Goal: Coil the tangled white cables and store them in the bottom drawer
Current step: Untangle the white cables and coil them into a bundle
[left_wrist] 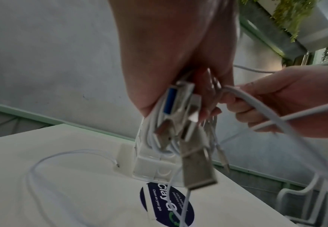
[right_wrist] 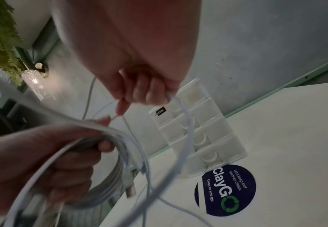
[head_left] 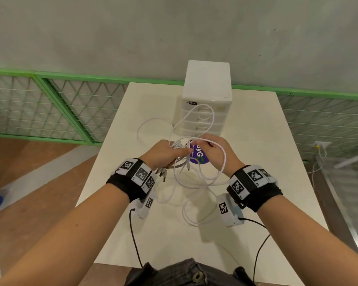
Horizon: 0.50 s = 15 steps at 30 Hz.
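Observation:
Both hands are raised above the cream table (head_left: 246,141), in front of a white drawer unit (head_left: 207,83). My left hand (head_left: 163,154) grips a bundle of tangled white cables (head_left: 196,176), and several metal USB plugs (left_wrist: 196,161) hang below its fingers. My right hand (head_left: 214,148) pinches one white cable strand (right_wrist: 187,122), which loops over its wrist. More loops rise against the drawer fronts (right_wrist: 198,133) and trail on the table. All the drawers look closed.
A round blue sticker (head_left: 198,156) lies on the table under the hands. A green mesh fence (head_left: 50,104) runs behind the table, with a grey wall above it. Black sensor leads (head_left: 134,240) hang from both wristbands near the table's front edge.

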Available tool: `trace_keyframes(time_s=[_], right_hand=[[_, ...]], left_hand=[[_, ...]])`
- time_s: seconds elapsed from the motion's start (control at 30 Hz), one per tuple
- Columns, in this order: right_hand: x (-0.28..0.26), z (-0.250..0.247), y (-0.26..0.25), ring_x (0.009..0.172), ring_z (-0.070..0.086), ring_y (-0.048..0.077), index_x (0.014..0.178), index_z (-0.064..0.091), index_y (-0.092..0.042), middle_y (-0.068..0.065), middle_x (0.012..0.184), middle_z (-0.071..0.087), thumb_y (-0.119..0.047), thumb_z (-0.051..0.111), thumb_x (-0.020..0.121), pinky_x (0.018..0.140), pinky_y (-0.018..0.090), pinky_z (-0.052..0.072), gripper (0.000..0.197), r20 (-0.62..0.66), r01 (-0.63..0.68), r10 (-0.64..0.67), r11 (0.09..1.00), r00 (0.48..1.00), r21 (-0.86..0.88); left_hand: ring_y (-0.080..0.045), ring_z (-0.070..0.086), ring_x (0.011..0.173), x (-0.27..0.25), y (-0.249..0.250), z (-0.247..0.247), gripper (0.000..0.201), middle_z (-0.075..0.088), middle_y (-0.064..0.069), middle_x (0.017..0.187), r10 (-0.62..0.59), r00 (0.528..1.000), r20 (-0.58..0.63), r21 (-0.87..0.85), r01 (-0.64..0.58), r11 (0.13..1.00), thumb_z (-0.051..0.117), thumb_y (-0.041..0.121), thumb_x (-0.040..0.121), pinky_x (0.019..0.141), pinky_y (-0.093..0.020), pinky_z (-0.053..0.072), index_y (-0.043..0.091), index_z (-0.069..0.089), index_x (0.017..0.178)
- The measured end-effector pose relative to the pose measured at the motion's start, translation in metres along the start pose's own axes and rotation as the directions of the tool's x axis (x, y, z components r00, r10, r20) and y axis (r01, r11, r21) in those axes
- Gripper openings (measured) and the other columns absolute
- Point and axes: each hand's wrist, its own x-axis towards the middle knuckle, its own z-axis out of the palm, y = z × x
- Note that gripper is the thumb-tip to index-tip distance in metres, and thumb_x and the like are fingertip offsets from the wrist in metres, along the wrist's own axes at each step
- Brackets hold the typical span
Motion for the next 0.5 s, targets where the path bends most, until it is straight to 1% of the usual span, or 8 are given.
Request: trace_keyframes(time_s=[0.03,0.1,0.2,0.27,0.33,0.37,0.43,0.5], right_hand=[[0.0,-0.005,0.001,0.082,0.065,0.022,0.074,0.068,-0.028,0.002,0.081,0.07,-0.027,0.058,0.088,0.078,0.042,0.051,0.018,-0.059,-0.026,0.027,0.999,0.998,0.026],[0.0,-0.021,0.004,0.073,0.063,0.015,0.074,0.07,-0.026,0.001,0.077,0.071,-0.034,0.062,0.084,0.072,0.036,0.05,0.015,-0.185,-0.022,0.029,0.999,0.982,0.039],[-0.003,-0.049,0.014,0.064,0.053,0.011,0.075,0.07,-0.024,0.003,0.072,0.067,-0.031,0.062,0.085,0.066,0.029,0.045,0.015,-0.334,-0.037,0.063,0.996,0.94,0.084],[-0.005,-0.061,0.025,0.058,0.051,0.014,0.074,0.067,-0.025,0.004,0.063,0.059,-0.024,0.057,0.088,0.061,0.031,0.051,0.017,-0.405,-0.05,0.113,0.985,0.907,0.163],[-0.005,-0.067,0.04,0.045,0.053,0.012,0.076,0.063,-0.02,-0.002,0.053,0.052,-0.02,0.05,0.091,0.058,0.035,0.054,0.02,-0.492,-0.091,0.217,0.959,0.843,0.267],[-0.006,-0.068,0.048,0.041,0.055,0.01,0.079,0.062,-0.015,0.0,0.054,0.051,-0.02,0.046,0.093,0.059,0.038,0.056,0.022,-0.519,-0.14,0.285,0.943,0.806,0.301],[-0.004,-0.067,0.066,0.038,0.057,0.012,0.086,0.061,-0.007,0.007,0.064,0.053,-0.018,0.041,0.095,0.064,0.043,0.057,0.024,-0.525,-0.266,0.411,0.905,0.745,0.331],[-0.002,-0.066,0.079,0.052,0.063,0.022,0.096,0.061,-0.002,0.012,0.084,0.06,-0.008,0.038,0.092,0.077,0.049,0.056,0.024,-0.462,-0.423,0.496,0.868,0.735,0.259]], left_hand=[[-0.01,0.035,0.032,0.002,-0.003,-0.001,0.039,0.04,0.004,0.037,-0.007,1.0,-0.019,0.009,0.007,1.0,0.072,0.037,0.079,0.038,-0.018,0.028,0.012,0.051,0.058],[-0.01,0.037,0.032,0.006,-0.01,-0.009,0.036,0.042,0.004,0.036,-0.037,0.994,-0.101,0.008,0.038,0.999,0.07,0.036,0.08,0.036,-0.016,0.029,0.008,0.056,0.062],[-0.016,0.046,0.042,0.01,-0.025,-0.027,0.038,0.049,0.001,0.043,-0.091,0.966,-0.241,0.017,0.098,0.995,0.064,0.039,0.085,0.042,-0.021,0.038,0.012,0.054,0.061],[-0.016,0.047,0.043,0.013,-0.032,-0.038,0.031,0.05,0.005,0.039,-0.126,0.943,-0.308,-0.089,0.103,0.991,0.064,0.036,0.086,0.043,-0.023,0.04,0.011,0.06,0.068],[-0.012,0.037,0.031,0.016,-0.035,-0.045,0.025,0.041,0.006,0.031,-0.209,0.905,-0.371,-0.294,0.099,0.951,0.066,0.029,0.084,0.037,-0.018,0.03,0.01,0.063,0.068],[-0.011,0.032,0.027,0.017,-0.036,-0.047,0.029,0.038,0.005,0.031,-0.248,0.882,-0.4,-0.343,0.107,0.933,0.068,0.029,0.082,0.036,-0.017,0.025,0.011,0.058,0.062],[-0.014,0.031,0.029,0.019,-0.034,-0.047,0.039,0.039,-0.001,0.037,-0.269,0.852,-0.45,-0.33,0.121,0.936,0.07,0.031,0.078,0.039,-0.02,0.024,0.012,0.046,0.054],[-0.017,0.032,0.036,0.018,-0.028,-0.043,0.04,0.039,-0.007,0.048,-0.223,0.855,-0.469,-0.296,0.086,0.951,0.07,0.031,0.077,0.042,-0.022,0.025,0.013,0.043,0.053]])
